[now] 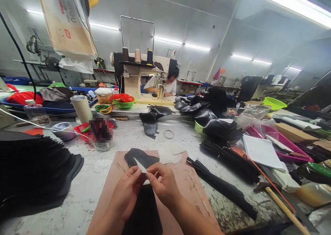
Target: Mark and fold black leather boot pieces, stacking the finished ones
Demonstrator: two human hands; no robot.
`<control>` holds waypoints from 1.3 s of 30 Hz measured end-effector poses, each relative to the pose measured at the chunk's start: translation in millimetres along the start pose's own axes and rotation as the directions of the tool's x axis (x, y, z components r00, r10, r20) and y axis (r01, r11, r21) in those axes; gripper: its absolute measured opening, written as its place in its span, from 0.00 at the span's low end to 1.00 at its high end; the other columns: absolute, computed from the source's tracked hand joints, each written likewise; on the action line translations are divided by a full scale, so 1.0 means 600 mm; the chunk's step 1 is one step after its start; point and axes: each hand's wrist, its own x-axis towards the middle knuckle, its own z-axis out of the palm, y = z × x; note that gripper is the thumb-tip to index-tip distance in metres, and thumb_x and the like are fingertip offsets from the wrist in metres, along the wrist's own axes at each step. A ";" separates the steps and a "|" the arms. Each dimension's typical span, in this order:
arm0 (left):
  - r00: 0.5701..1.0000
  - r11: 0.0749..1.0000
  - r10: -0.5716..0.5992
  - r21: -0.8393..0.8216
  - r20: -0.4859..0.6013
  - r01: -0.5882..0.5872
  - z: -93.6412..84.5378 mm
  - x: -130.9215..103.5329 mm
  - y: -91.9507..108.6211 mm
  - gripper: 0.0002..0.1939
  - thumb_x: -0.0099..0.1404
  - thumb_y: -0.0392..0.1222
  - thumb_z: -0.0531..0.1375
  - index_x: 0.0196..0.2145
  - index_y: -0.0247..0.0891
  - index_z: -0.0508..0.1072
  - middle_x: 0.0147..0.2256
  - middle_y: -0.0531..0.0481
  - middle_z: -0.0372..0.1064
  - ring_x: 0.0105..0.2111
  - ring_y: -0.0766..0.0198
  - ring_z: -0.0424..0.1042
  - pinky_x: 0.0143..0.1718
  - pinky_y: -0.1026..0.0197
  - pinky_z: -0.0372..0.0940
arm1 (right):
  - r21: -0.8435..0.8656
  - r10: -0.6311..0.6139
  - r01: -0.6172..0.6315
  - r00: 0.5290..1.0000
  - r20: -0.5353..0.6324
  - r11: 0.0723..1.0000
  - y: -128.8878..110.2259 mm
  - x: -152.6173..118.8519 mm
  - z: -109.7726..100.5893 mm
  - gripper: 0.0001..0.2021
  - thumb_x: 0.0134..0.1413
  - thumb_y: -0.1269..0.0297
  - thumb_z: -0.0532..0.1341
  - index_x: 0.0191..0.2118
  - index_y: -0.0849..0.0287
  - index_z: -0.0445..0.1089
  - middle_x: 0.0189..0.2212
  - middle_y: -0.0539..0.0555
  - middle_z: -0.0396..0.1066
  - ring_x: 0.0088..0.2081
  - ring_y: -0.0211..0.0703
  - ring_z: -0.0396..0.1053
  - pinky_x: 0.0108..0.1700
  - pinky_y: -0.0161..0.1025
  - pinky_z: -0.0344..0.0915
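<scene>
Between my two hands, just above a pinkish board (108, 183), is a small white pointed piece (140, 166). My left hand (129, 186) pinches its left side with thumb and finger. Its right edge is pinched by my right hand (162, 181). Beneath them on the board lie a dark grey shaped piece (141, 156) and a long black piece (145, 211), partly covered by my hands. Thin whitish pieces (169, 153) rest at the board's top right edge.
Stacked black pieces (33, 176) stand at left. Black strips (222, 186) and a wooden-handled hammer (284, 207) lie at right, near a spiral notebook (262, 150). Across the table, a person (170, 85) sits behind a sewing machine (133, 80).
</scene>
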 end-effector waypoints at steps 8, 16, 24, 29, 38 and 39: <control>0.999 0.998 0.012 0.058 0.044 -0.014 0.008 -0.004 -0.006 0.13 0.42 0.43 0.68 0.24 0.35 0.72 0.27 0.52 0.69 0.32 0.65 0.67 0.39 0.66 0.63 | 0.215 0.187 -0.157 0.974 -0.129 0.964 -0.008 -0.009 0.004 0.09 0.48 0.61 0.57 0.24 0.60 0.68 0.20 0.49 0.66 0.24 0.37 0.62 0.28 0.34 0.58; 0.989 0.973 -0.127 0.205 0.074 0.110 -0.039 -0.028 0.011 0.13 0.43 0.46 0.68 0.26 0.37 0.73 0.28 0.50 0.70 0.33 0.62 0.68 0.33 0.67 0.66 | 0.490 0.469 -0.211 0.731 -0.495 0.846 0.081 0.031 -0.095 0.16 0.40 0.49 0.59 0.26 0.59 0.67 0.18 0.47 0.66 0.20 0.35 0.62 0.23 0.33 0.60; 0.997 0.991 -0.082 0.104 -0.003 0.082 -0.069 -0.049 0.015 0.11 0.41 0.39 0.68 0.24 0.35 0.73 0.29 0.50 0.70 0.33 0.61 0.70 0.38 0.63 0.69 | 0.139 0.317 -0.286 0.828 -0.463 0.948 0.149 0.076 -0.119 0.10 0.40 0.58 0.61 0.24 0.59 0.74 0.33 0.56 0.73 0.39 0.47 0.68 0.43 0.43 0.62; 0.999 0.999 -0.050 0.021 0.017 0.050 -0.069 -0.056 0.011 0.08 0.42 0.38 0.66 0.22 0.36 0.71 0.25 0.52 0.69 0.29 0.63 0.69 0.33 0.63 0.69 | -0.073 0.268 -0.312 0.895 -0.356 0.947 0.126 0.054 -0.090 0.04 0.38 0.69 0.61 0.21 0.57 0.74 0.45 0.59 0.68 0.51 0.56 0.59 0.56 0.53 0.46; 0.993 1.000 0.003 -0.011 0.121 -0.002 -0.056 -0.062 -0.010 0.06 0.46 0.38 0.62 0.21 0.37 0.67 0.22 0.53 0.67 0.26 0.65 0.68 0.29 0.64 0.67 | 0.266 0.390 -0.446 0.889 0.239 0.855 0.027 -0.086 -0.010 0.17 0.48 0.51 0.53 0.28 0.60 0.70 0.23 0.53 0.69 0.26 0.42 0.66 0.29 0.38 0.63; 0.992 1.000 0.007 -0.008 0.127 -0.006 -0.056 -0.066 -0.015 0.05 0.47 0.38 0.61 0.21 0.37 0.66 0.21 0.54 0.66 0.25 0.66 0.67 0.29 0.65 0.66 | 0.347 0.397 -0.483 0.870 0.291 0.804 0.024 -0.098 -0.001 0.18 0.47 0.50 0.53 0.29 0.60 0.70 0.22 0.53 0.69 0.25 0.41 0.66 0.27 0.37 0.62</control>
